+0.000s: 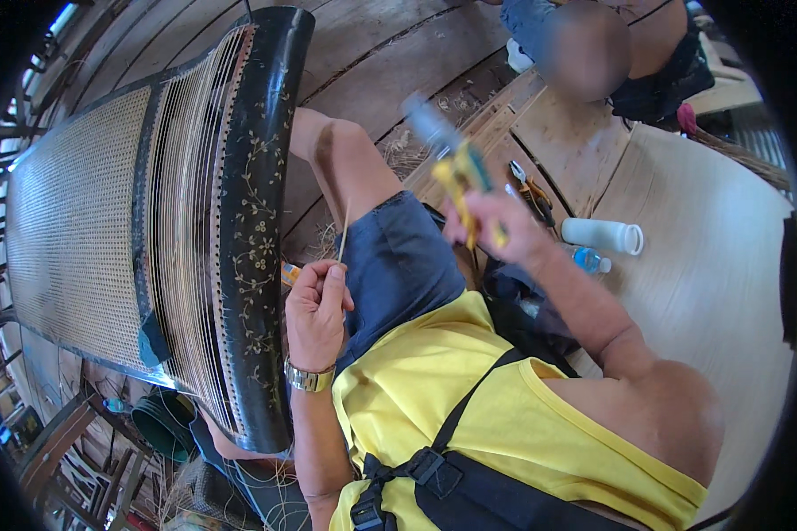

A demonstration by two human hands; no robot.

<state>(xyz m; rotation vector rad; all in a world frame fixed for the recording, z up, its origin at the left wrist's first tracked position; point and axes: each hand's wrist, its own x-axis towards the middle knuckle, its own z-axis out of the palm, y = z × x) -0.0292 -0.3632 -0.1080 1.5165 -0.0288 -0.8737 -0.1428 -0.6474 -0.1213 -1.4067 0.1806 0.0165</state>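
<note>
Pinched between thumb and fingers of my left hand (317, 305) is a thin strip of cane (344, 232), its end pointing up. Beside that hand leans a black seat frame (259, 212) painted with gold vines. Part of it carries a finished cane weave (80, 221); nearer me, long parallel cane strands (186, 230) cross a gap to a row of holes. My right hand (500, 226) is raised over my right side, closed around a yellow-and-green hand tool (456, 177) with a pale grey end. Motion blur hides its exact kind.
At right, a white bottle (598, 235) and a small clear-blue bottle (591, 259) lie by a pale board (708, 239). Pliers (531, 188) rest near them. Another person (664, 62) sits at upper right. A dark green bucket (164, 425) and loose cane occupy the lower left.
</note>
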